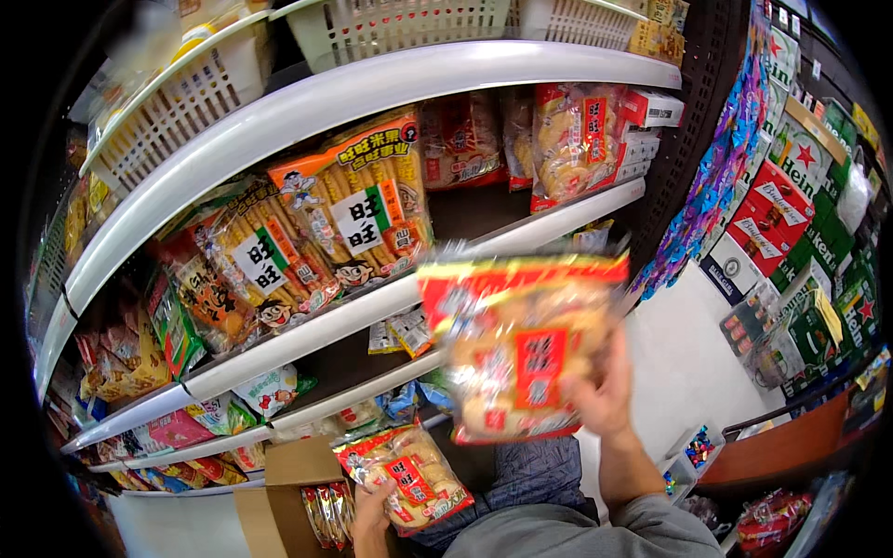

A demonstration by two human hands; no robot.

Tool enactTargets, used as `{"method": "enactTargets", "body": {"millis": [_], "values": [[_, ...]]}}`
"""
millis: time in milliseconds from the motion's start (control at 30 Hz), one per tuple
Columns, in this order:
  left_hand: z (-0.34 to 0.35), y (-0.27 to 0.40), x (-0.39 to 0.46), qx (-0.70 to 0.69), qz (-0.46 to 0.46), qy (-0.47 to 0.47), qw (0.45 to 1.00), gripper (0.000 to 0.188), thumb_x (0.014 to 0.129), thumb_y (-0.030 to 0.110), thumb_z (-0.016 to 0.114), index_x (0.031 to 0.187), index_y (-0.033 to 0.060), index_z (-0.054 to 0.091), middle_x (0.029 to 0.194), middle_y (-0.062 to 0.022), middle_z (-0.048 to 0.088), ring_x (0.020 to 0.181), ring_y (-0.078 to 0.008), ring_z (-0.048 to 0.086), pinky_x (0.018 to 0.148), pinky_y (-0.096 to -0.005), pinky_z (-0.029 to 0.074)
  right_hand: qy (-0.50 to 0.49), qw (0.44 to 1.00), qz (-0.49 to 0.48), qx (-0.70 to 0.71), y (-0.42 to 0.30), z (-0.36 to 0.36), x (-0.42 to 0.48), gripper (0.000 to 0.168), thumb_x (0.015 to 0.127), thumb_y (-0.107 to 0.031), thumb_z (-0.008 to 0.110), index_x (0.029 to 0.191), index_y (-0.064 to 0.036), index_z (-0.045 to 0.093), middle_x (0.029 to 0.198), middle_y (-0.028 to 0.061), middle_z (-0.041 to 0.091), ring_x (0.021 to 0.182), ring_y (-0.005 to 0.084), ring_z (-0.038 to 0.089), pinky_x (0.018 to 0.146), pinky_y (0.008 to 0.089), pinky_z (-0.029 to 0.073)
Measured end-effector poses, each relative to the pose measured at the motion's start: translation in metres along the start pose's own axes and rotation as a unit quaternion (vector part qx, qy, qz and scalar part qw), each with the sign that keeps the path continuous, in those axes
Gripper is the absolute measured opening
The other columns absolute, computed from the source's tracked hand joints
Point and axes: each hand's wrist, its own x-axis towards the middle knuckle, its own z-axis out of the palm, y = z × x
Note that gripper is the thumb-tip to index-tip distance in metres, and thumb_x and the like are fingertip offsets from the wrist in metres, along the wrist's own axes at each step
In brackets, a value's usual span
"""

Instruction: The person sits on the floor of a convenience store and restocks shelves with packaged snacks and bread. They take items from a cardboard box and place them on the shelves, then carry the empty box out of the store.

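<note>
My right hand [603, 390] grips a clear and red bag of rice crackers [488, 349] by its right side. This bag is raised in front of the shelf edge and slightly blurred. Lower down, my left hand [372, 509] pinches the left edge of a second, similar rice cracker bag [432, 457], tilted over my lap. Beside that hand stands an open cardboard box [296, 464] with several red-and-clear packets [328, 516] inside. On the shelf behind, another matching rice cracker bag [575, 150] stands upright, near large bags of stick-shaped rice snacks [363, 202].
White shelf edges [335, 321] curve across the view, with plastic baskets [398, 31] on top. Purple-blue hanging packets [718, 160] line the shelf's right end. Stacked beer cartons [767, 216] stand beyond the pale floor [670, 356]. A brown curved counter [781, 439] is at lower right.
</note>
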Motion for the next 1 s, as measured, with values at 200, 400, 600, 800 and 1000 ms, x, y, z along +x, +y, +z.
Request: {"method": "enactTargets", "body": {"millis": [200,400,600,800,1000], "values": [[0.016,-0.012,-0.006,-0.015,-0.031,-0.010,0.999,0.055,0.081,-0.007,0.073,0.131,-0.0012,0.052,0.116,-0.0164,0.068,0.099,-0.0279,0.070,0.083,-0.0455,0.060,0.011,0.989,-0.072,-0.129,-0.047,-0.005,0.110,0.072,0.085,-0.008,0.070,0.143,0.008,0.030,0.132,0.0259,0.055,0.119,0.0313,0.060,0.099,0.0389,0.048],[0.026,-0.037,0.003,0.006,-0.102,-0.040,0.994,0.046,0.083,-0.007,0.073,0.126,-0.0024,0.057,0.113,-0.0161,0.069,0.095,-0.0277,0.071,0.083,-0.0453,0.060,0.109,0.896,-0.224,-0.368,-0.044,0.036,0.149,0.061,0.082,-0.008,0.068,0.135,0.008,0.040,0.113,0.0336,0.060,0.103,0.0507,0.061,0.090,0.0508,0.049],[0.037,-0.057,-0.002,0.030,-0.124,-0.057,0.990,0.044,0.084,-0.005,0.073,0.126,-0.0031,0.058,0.114,-0.0163,0.069,0.097,-0.0267,0.071,0.083,-0.0448,0.061,0.170,0.868,-0.274,-0.378,-0.034,0.052,0.168,0.063,0.082,-0.007,0.066,0.137,0.009,0.040,0.116,0.0333,0.060,0.106,0.0490,0.062,0.091,0.0499,0.050],[0.030,-0.056,0.000,0.062,-0.133,-0.034,0.989,0.045,0.088,-0.003,0.068,0.131,-0.0028,0.054,0.119,-0.0173,0.067,0.102,-0.0293,0.069,0.087,-0.0467,0.059,0.195,0.851,-0.299,-0.385,-0.039,0.049,0.153,0.062,0.082,-0.001,0.068,0.138,0.009,0.044,0.120,0.0297,0.062,0.110,0.0411,0.065,0.094,0.0424,0.052],[0.042,-0.045,-0.012,0.045,-0.120,-0.041,0.991,0.058,0.084,0.003,0.078,0.136,0.0033,0.051,0.120,-0.0069,0.063,0.108,-0.0209,0.063,0.094,-0.0367,0.053,0.204,0.883,-0.316,-0.280,-0.034,0.050,0.156,0.056,0.088,0.003,0.066,0.139,0.009,0.045,0.128,0.0232,0.061,0.118,0.0285,0.062,0.100,0.0371,0.050]]}}
